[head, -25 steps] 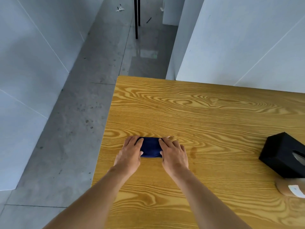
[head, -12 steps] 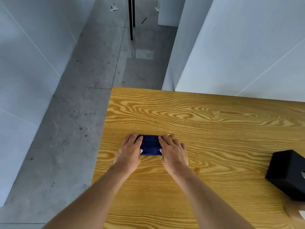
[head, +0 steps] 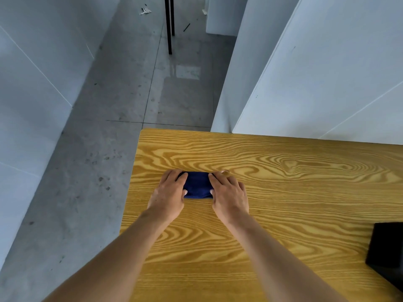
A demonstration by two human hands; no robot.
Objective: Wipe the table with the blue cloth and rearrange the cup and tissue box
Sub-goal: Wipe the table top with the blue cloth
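A folded dark blue cloth (head: 197, 185) lies on the wooden table (head: 283, 192) near its left edge. My left hand (head: 169, 192) rests flat on the cloth's left end, fingers fairly straight. On the cloth's right end lies my right hand (head: 229, 194), pressing down the same way. Both thumbs touch the cloth's near edge. The black tissue box (head: 386, 251) shows only partly at the right edge of the view. The cup is out of view.
The table's left edge drops to a grey concrete floor (head: 98, 149). White wall panels (head: 316, 73) stand right behind the table's far edge. Thin black legs (head: 169, 25) stand on the floor further back.
The view has tilted up and left, so the tissue box slid toward the lower right and the cup left the frame. Both hands stay on the cloth.
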